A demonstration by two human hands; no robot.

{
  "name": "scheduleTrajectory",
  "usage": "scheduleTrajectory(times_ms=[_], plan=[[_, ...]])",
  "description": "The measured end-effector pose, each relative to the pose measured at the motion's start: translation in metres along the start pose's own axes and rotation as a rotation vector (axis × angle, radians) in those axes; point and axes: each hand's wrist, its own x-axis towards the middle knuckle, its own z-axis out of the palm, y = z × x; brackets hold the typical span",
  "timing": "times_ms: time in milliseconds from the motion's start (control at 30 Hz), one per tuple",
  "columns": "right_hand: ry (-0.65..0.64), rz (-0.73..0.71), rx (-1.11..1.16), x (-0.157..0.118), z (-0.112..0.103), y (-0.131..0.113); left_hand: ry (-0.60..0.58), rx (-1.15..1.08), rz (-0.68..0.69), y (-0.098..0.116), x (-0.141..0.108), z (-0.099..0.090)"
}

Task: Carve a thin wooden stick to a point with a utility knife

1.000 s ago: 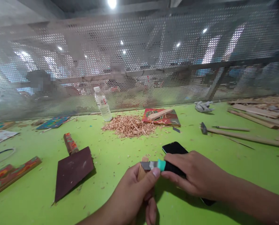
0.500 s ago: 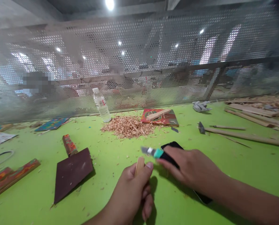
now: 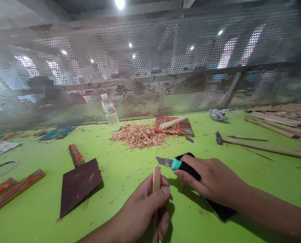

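Observation:
My left hand [image 3: 150, 206] is closed around a slim wooden stick [image 3: 156, 179], whose upper end stands up past my fingers. To its right, my right hand [image 3: 208, 175] grips a utility knife [image 3: 187, 168] with a black and teal handle. The bare blade points left, just above the top of the stick, and looks apart from it. Under my right hand and forearm lies a black phone [image 3: 220, 207], partly hidden. Beyond both hands is a heap of wood shavings [image 3: 137, 136].
A water bottle [image 3: 110, 113] stands by the perforated screen [image 3: 150, 67]. Brown sandpaper [image 3: 81, 185] lies left, near painted wood pieces [image 3: 14, 190]. A painted board [image 3: 174, 126] carries a wood strip. At right are a hammer [image 3: 254, 145], crumpled paper [image 3: 218, 114] and wood strips [image 3: 277, 119].
The stick now stands higher and more upright in my left hand, showing more of its length. The knife has shifted slightly right, and its blade is sharper in view.

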Motion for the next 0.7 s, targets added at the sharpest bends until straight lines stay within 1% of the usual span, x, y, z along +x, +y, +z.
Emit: scheduleTrajectory(times_ms=[167,267,367,533,700], plan=[[-0.074,-0.056,0.017,-0.0024,-0.0007,0.0004,-0.059,-0.102,0.03,0.0,-0.0015,-0.0061],[-0.09,-0.064,0.017,-0.0032,0.0001,0.0015,-0.143,-0.084,0.045,0.001,-0.0018,-0.0076],[-0.1,-0.076,0.043,-0.003,0.0005,0.0018,-0.174,-0.052,0.047,0.0018,-0.0017,-0.0066],[-0.13,-0.077,0.068,-0.0033,-0.0026,-0.0015,-0.15,-0.041,0.034,-0.0009,-0.0007,-0.0046],[-0.215,-0.098,0.079,-0.0065,-0.0057,-0.008,-0.046,-0.011,0.037,-0.0054,-0.0005,-0.0003]])
